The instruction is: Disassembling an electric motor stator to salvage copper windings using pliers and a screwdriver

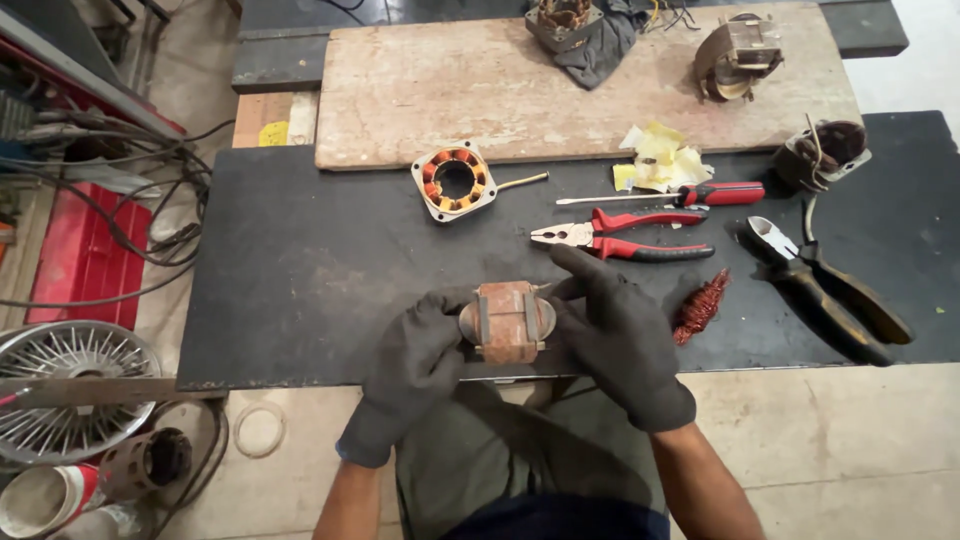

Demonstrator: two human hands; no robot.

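Both gloved hands, left hand (pixel 415 365) and right hand (pixel 618 335), clamped on a rusty wound motor core (pixel 507 321) between them at the near edge of the black desk (pixel 300 270), the left gripping from 9 o'clock, the right from 3 o'clock with its forefinger stretched toward 11 o'clock. Long axis of the core lying 9 to 3, flat banded face turned up, both hands equally near. Red-handled pliers (pixel 620 235) at 1 o'clock, copper wire tangle (pixel 700 305) at 3 o'clock, a round stator (pixel 455 180) at 11 o'clock
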